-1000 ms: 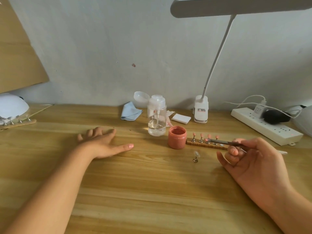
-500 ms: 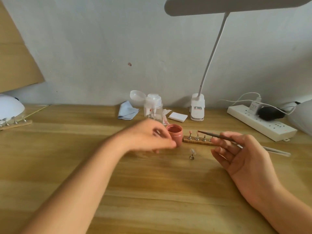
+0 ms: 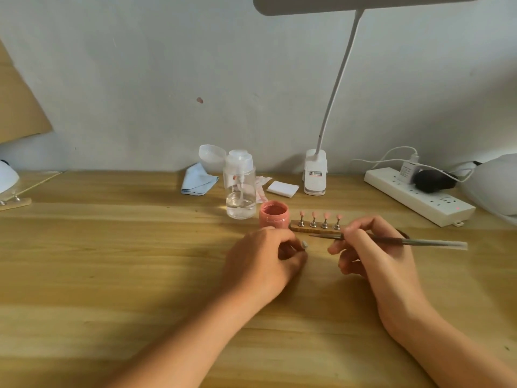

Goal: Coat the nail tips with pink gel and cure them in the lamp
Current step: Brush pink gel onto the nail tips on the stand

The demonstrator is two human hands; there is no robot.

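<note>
An open jar of pink gel [image 3: 273, 217] stands at the middle of the wooden table [image 3: 112, 261]. Right of it, a small wooden strip [image 3: 313, 227] carries several pink nail tips on metal stands. My left hand [image 3: 263, 261] has its fingers curled round a single nail tip on its stand [image 3: 304, 245], just in front of the jar. My right hand [image 3: 375, 253] pinches a thin brush [image 3: 419, 241] with its bristle end pointing left toward the held tip. A white curing lamp [image 3: 7, 177] shows at the far left edge.
A clear pump bottle [image 3: 240, 189], blue cloth [image 3: 197, 180], white pads [image 3: 282, 188] and a clip desk lamp [image 3: 315, 175] line the wall. A white power strip [image 3: 419, 197] with plugs lies at the right. Another strip of stands [image 3: 14, 201] lies by the curing lamp.
My left hand came from the table's left side across to the loose nail tip stand and closed round it. My right hand turned the brush level and brought it nearer.
</note>
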